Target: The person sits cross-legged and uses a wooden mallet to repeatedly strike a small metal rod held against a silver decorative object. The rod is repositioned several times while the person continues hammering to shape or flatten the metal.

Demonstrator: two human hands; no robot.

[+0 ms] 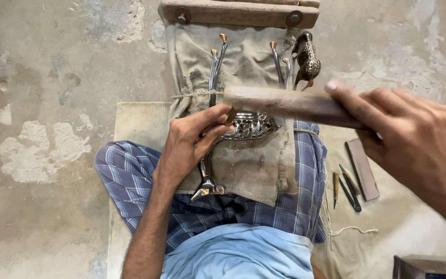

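Mallet over chisel, metal piece below.
Right hand (414,139) clenches wooden mallet (285,103), long axis 9-to-3; left hand (192,139) pinches chisel (231,114) at 9 o'clock of metal piece (254,125).

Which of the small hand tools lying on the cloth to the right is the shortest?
The brown-handled chisel, leftmost of the group; the dark tools and flat bar beside it are longer.

Glossy metal piece (251,125), matt wooden mallet (285,103)
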